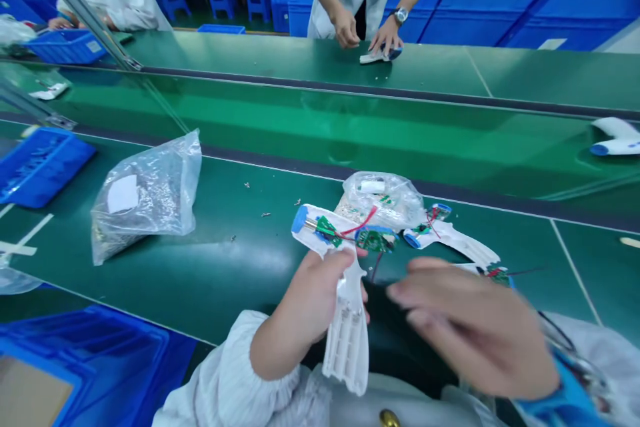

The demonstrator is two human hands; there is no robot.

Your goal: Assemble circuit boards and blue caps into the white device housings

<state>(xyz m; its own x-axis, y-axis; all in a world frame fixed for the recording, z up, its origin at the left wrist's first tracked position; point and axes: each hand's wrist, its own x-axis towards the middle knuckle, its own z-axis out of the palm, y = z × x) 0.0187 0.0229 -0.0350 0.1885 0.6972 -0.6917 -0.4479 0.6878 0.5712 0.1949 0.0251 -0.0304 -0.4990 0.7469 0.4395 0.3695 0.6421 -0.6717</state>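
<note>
The left hand has its grip closed around the handle of the white shell, a pistol-shaped plastic half held just above the green surface with its blue-tipped nose pointing away. A small green circuit board sits in the shell's head, and a red wire runs from it to a second board hanging just beside the shell. The right hand hovers near the shell on its right, blurred, fingers stretched out, grip open on nothing. Just beyond the shell lies a small clear bag, and beside that a second shell half flat on the surface. Well left of the shell slumps a large clear bag. Far beyond the shell, a co-worker's hands press on a white part.
</note>
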